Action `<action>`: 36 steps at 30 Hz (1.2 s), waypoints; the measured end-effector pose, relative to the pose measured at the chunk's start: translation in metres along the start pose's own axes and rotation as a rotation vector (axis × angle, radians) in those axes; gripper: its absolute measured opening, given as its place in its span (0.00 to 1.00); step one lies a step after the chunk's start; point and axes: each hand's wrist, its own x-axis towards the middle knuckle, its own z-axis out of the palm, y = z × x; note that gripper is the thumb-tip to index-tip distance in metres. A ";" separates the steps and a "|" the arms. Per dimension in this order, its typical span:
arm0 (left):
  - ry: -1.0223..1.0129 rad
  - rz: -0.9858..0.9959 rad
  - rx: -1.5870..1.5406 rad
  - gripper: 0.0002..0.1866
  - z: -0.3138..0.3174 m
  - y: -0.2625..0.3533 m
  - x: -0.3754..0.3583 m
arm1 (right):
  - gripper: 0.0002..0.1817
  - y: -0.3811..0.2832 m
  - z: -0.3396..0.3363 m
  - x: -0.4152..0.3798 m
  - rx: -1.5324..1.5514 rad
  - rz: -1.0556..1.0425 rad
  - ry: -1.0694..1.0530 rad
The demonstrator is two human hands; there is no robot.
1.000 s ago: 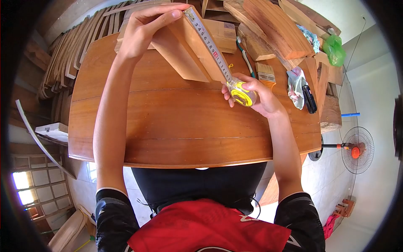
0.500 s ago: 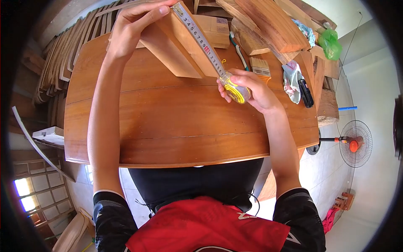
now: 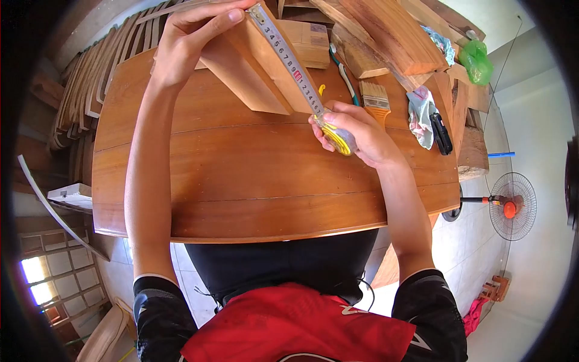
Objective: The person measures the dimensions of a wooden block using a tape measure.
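Note:
My right hand (image 3: 356, 133) is wrapped round the yellow and clear case of a tape measure (image 3: 339, 140). Its blade (image 3: 289, 63) runs up and left along the edge of a light wooden piece (image 3: 253, 78), which stands tilted over the brown table (image 3: 259, 175). At the blade's far end, my left hand (image 3: 190, 42) grips the top of the wooden piece, with thumb and fingertips by the tip of the tape.
Wooden boards (image 3: 392, 36) are piled at the back right. Near them lie a paintbrush (image 3: 376, 102), a toothbrush (image 3: 344, 75), a cloth (image 3: 420, 117) and a black object (image 3: 441, 134). A fan (image 3: 511, 207) stands at the right.
My right hand and the tape case have shifted slightly left and tilted. More of a small yellow object behind the blade now shows. My left hand has barely moved.

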 end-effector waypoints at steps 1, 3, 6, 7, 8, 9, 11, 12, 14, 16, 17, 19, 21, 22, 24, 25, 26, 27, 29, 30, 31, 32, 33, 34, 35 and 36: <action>0.009 -0.025 0.005 0.13 0.000 -0.001 0.000 | 0.21 0.000 0.000 0.001 -0.013 -0.001 0.014; -0.005 -0.004 -0.012 0.13 0.001 -0.001 0.000 | 0.21 -0.001 -0.002 0.002 -0.042 -0.017 0.028; -0.007 -0.014 -0.012 0.13 0.005 0.006 0.002 | 0.21 0.000 -0.006 0.001 -0.083 -0.077 0.028; -0.001 -0.024 -0.008 0.14 0.008 0.010 0.001 | 0.20 0.001 -0.008 0.001 -0.095 -0.107 0.027; -0.002 -0.040 0.011 0.15 0.011 0.016 0.000 | 0.20 0.002 -0.009 0.002 -0.108 -0.139 0.024; 0.004 -0.043 0.026 0.15 0.013 0.020 0.001 | 0.19 0.002 -0.009 0.002 -0.167 -0.177 0.054; 0.009 -0.052 0.055 0.15 0.015 0.026 0.001 | 0.19 0.002 -0.008 0.003 -0.279 -0.254 0.119; -0.012 -0.046 0.040 0.16 0.014 0.026 0.001 | 0.19 0.003 -0.006 0.003 -0.330 -0.296 0.178; -0.035 0.008 0.060 0.16 0.016 0.028 0.001 | 0.19 0.006 -0.001 0.005 -0.433 -0.381 0.297; -0.054 0.038 0.073 0.16 0.019 0.031 0.002 | 0.19 0.007 0.001 0.007 -0.458 -0.319 0.358; -0.060 0.040 0.073 0.16 0.021 0.031 0.002 | 0.19 0.009 0.001 0.007 -0.469 -0.285 0.390; -0.083 0.036 0.067 0.17 0.023 0.031 0.001 | 0.19 0.013 0.002 0.011 -0.509 -0.327 0.434; -0.123 0.027 0.060 0.17 0.022 0.034 0.000 | 0.19 0.016 0.002 0.014 -0.520 -0.350 0.460; -0.144 0.025 0.022 0.18 0.020 0.033 0.000 | 0.19 0.018 0.002 0.015 -0.511 -0.353 0.467; -0.181 0.022 -0.053 0.19 0.015 0.035 0.001 | 0.19 0.019 0.004 0.015 -0.483 -0.358 0.473; -0.133 -0.017 -0.006 0.19 0.019 0.038 0.000 | 0.19 0.020 0.007 0.016 -0.462 -0.363 0.470; -0.087 -0.057 0.041 0.19 0.026 0.042 -0.003 | 0.19 0.021 0.010 0.017 -0.439 -0.368 0.467; -0.042 -0.098 0.087 0.18 0.031 0.045 -0.004 | 0.19 0.023 0.011 0.018 -0.433 -0.370 0.465; -0.028 -0.075 0.073 0.18 0.032 0.044 -0.004 | 0.19 0.025 0.012 0.019 -0.426 -0.371 0.461; -0.020 -0.063 0.066 0.17 0.033 0.044 -0.004 | 0.20 0.025 0.012 0.020 -0.427 -0.363 0.464; -0.002 -0.055 0.070 0.17 0.032 0.042 -0.003 | 0.20 0.025 0.013 0.020 -0.426 -0.354 0.466; 0.013 -0.047 0.074 0.17 0.032 0.038 -0.003 | 0.21 0.025 0.015 0.020 -0.424 -0.344 0.470; 0.027 -0.040 0.075 0.16 0.032 0.035 -0.003 | 0.20 0.025 0.017 0.019 -0.432 -0.337 0.475; 0.038 -0.041 0.082 0.16 0.032 0.034 -0.003 | 0.20 0.022 0.018 0.018 -0.441 -0.330 0.482; 0.051 -0.041 0.089 0.16 0.033 0.034 -0.003 | 0.20 0.021 0.018 0.017 -0.452 -0.324 0.487; 0.064 -0.041 0.096 0.16 0.033 0.034 -0.003 | 0.20 0.022 0.016 0.018 -0.440 -0.329 0.483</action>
